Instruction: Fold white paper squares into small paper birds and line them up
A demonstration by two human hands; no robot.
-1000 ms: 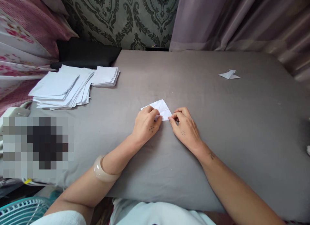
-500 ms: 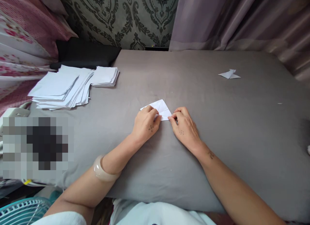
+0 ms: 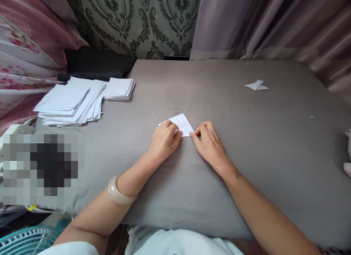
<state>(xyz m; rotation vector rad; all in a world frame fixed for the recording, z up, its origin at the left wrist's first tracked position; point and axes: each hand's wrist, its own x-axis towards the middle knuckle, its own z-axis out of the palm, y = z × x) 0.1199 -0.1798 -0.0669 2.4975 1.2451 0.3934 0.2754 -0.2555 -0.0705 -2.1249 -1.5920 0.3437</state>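
A small white sheet of paper (image 3: 182, 121) with crease lines and a folded shape lies on the grey cloth surface in front of me. My left hand (image 3: 166, 139) is closed on its left and near part, the thumb and fingers pinching it and covering part of the fold. At the paper's right corner, my right hand (image 3: 208, 143) pinches the tip between thumb and forefinger, its other fingers curled.
Stacks of white paper (image 3: 63, 97) and a smaller stack (image 3: 118, 88) lie at the left. A folded paper figure (image 3: 256, 85) rests at the far right. A black cushion-like thing (image 3: 98, 64) stands behind the stacks. A turquoise fan (image 3: 30, 238) is at lower left.
The view has shifted slightly. Both hands stay on the paper in nearly the same pose, with no clear change in the fold.
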